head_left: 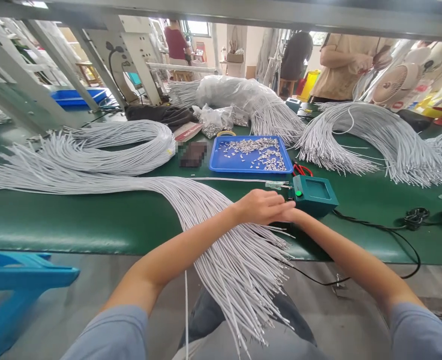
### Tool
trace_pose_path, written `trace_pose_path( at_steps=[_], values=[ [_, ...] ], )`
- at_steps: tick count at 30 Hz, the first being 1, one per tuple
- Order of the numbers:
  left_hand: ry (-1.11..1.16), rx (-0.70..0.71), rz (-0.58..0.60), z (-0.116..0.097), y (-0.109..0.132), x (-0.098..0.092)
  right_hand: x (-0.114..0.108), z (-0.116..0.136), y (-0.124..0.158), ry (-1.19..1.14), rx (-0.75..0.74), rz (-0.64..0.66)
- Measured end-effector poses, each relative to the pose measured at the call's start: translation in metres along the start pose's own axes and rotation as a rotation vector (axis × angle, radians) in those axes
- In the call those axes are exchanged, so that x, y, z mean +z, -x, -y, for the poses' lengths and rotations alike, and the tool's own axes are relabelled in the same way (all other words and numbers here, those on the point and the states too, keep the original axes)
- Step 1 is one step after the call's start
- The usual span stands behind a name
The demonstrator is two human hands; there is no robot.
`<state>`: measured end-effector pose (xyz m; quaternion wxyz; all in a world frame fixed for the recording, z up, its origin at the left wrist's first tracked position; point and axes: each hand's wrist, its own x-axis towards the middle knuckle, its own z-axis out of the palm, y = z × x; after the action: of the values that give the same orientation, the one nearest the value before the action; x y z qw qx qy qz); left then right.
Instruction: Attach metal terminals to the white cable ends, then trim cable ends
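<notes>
My left hand [263,206] is closed, its fingers curled in front of a small teal box-shaped device [316,194] with a green button. My right hand [291,215] meets it at the fingertips, closed and partly covered by the left. Whatever they pinch is hidden. Just beyond the fingers, a single white cable [232,179] runs to a clear-ended piece [277,184] at the device's left side. Under my left forearm, a thick bundle of white cables [228,250] drapes over the table edge onto my lap, cut ends fanned out.
A blue tray [251,170] of small metal parts stands behind the device, near bags of parts [215,120]. Coiled cable bundles [130,150] lie left and right [389,135]. A black cord [378,227] trails right. A blue stool [25,275] is at lower left; a person [344,65] stands opposite.
</notes>
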<state>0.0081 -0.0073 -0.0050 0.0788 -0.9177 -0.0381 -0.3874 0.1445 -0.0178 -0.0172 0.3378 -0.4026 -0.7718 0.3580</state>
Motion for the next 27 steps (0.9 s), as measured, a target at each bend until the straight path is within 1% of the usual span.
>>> trace_pose_path(
  at_steps=[1,3,4,6,8,10,12,15,19,20,21,24,26,27],
  values=[
    [-0.015,-0.112,0.002,0.007,0.003,-0.001,0.004,0.000,0.003,0.016,-0.018,0.029],
    [-0.107,-0.376,0.048,0.024,0.009,-0.002,0.010,0.001,0.007,-0.021,0.009,0.151],
    [-0.172,-0.495,0.105,0.033,0.013,-0.002,0.011,0.002,0.009,-0.040,0.034,0.191],
    [-0.270,-0.690,0.275,0.049,0.019,-0.002,0.013,0.004,0.011,-0.076,0.092,0.227],
    [-0.304,-0.828,0.420,0.060,0.026,-0.002,0.014,0.005,0.012,-0.106,0.121,0.221],
    [-0.309,-0.907,0.493,0.067,0.030,-0.002,0.014,0.006,0.012,-0.118,0.093,0.209],
    [-0.316,-0.948,0.518,0.069,0.032,-0.003,0.015,0.005,0.013,-0.117,0.051,0.199],
    [-0.319,-0.996,0.551,0.068,0.029,-0.004,0.016,0.005,0.014,-0.119,0.010,0.187],
    [-0.316,-1.042,0.618,0.064,0.022,-0.007,0.016,0.003,0.012,-0.132,0.006,0.188],
    [-0.326,-1.052,0.606,0.063,0.020,-0.008,0.016,0.003,0.011,-0.136,0.011,0.189],
    [-0.340,-1.064,0.568,0.062,0.018,-0.009,0.016,0.003,0.010,-0.142,0.019,0.187],
    [-0.362,-1.105,0.358,0.059,0.013,-0.013,0.016,0.003,0.008,-0.175,0.055,0.183],
    [-0.324,-1.061,0.260,0.053,0.007,-0.017,0.016,0.002,0.007,-0.217,0.089,0.196],
    [-0.290,-0.992,0.233,0.048,0.004,-0.019,0.016,0.000,0.007,-0.225,0.091,0.204]
  ],
)
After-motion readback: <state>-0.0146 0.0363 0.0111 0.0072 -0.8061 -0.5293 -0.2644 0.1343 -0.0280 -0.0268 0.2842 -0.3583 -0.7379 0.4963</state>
